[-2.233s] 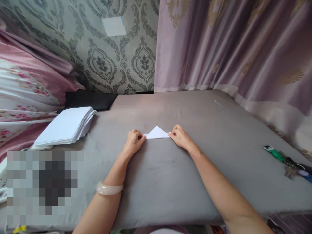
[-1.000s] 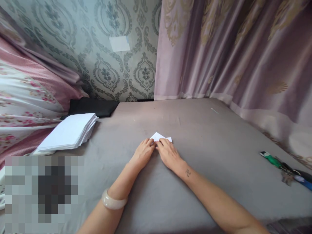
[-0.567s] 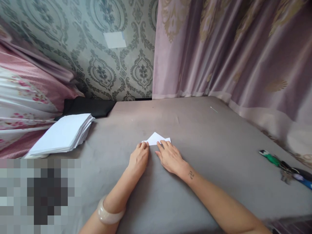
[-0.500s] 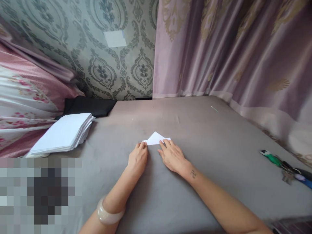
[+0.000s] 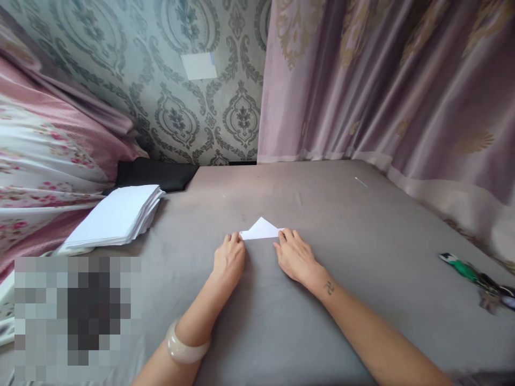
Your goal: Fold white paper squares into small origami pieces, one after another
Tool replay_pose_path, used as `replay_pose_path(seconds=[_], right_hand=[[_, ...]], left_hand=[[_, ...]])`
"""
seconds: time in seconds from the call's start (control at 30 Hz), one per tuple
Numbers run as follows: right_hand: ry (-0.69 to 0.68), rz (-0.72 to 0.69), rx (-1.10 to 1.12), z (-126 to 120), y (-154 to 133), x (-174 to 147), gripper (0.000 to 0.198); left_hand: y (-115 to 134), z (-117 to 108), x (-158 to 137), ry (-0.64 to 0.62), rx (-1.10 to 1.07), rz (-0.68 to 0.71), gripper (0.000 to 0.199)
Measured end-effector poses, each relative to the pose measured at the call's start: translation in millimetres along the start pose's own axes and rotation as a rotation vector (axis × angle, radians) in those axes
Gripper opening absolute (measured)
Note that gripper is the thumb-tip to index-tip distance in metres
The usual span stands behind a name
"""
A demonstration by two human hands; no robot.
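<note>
A small folded white paper (image 5: 262,229) lies on the grey cloth surface, with a triangular peak at the back and a narrow strip along its front edge. At its left end, my left hand (image 5: 230,260) is closed, its curled fingers pinching the corner. My right hand (image 5: 296,254) lies over the right end, fingertips touching the paper. Its fingers are stretched and slightly apart, and the thumb rests off the paper on the cloth.
A stack of white paper sheets (image 5: 116,214) lies at left, before a black flat item (image 5: 156,176). Keys with a green holder (image 5: 462,268) lie at right. A thin white stick (image 5: 361,182) is at the back. Curtains (image 5: 322,80) and a patterned wall (image 5: 177,118) border the surface.
My right hand has slid right along the strip to the paper's right end, uncovering more of the front edge. My left hand stays at the left end. The view has shifted slightly.
</note>
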State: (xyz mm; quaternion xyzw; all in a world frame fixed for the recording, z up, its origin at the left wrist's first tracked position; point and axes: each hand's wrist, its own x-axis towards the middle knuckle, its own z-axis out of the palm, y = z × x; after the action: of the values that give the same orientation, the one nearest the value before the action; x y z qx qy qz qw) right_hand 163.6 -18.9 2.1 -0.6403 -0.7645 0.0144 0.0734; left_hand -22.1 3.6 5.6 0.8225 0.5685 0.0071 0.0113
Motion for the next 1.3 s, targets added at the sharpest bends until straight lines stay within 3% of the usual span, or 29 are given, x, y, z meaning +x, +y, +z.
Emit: replay_pose_path(seconds=[0.13, 0.27, 0.4, 0.5, 0.57, 0.7, 0.87, 0.97, 1.07, 1.2, 1.3], right_hand=[[-0.007, 0.081, -0.038, -3, -2, 0, 0.036], [0.008, 0.086, 0.063, -7, 12, 4, 0.029], [0.038, 0.21, 0.436, -2, 45, 20, 0.029], [0.062, 0.292, 0.544, 10, 67, 34, 0.033], [0.083, 0.329, 0.613, 17, 73, 39, 0.033], [0.113, 0.36, 0.708, 25, 73, 41, 0.031], [0.119, 0.371, 0.779, 21, 71, 39, 0.029], [0.122, 0.372, 0.82, 19, 73, 39, 0.028], [0.144, 0.378, 0.868, 20, 74, 39, 0.027], [0.19, 0.401, 0.975, 19, 72, 41, 0.025], [0.235, 0.391, 1.093, 5, 63, 40, 0.026]], left_hand=[[-5, 0, 1, 0.001, -0.027, -0.001, 0.029], [-15, 4, 6, 0.091, -0.12, -0.037, 0.029], [-24, 7, 11, 0.333, -0.264, -0.134, 0.028], [-19, 7, 14, 0.519, -0.356, 0.026, 0.029], [-10, 8, 17, 0.492, -0.421, 0.201, 0.028], [9, 14, 29, 0.276, -0.438, 0.439, 0.026], [15, 25, 54, 0.191, -0.433, 0.388, 0.029], [15, 28, 62, 0.188, -0.456, 0.342, 0.031], [17, 26, 62, 0.21, -0.399, 0.388, 0.029], [26, 11, 54, 0.302, -0.359, 0.39, 0.031], [35, -6, 45, 0.474, -0.711, 0.18, 0.031]])
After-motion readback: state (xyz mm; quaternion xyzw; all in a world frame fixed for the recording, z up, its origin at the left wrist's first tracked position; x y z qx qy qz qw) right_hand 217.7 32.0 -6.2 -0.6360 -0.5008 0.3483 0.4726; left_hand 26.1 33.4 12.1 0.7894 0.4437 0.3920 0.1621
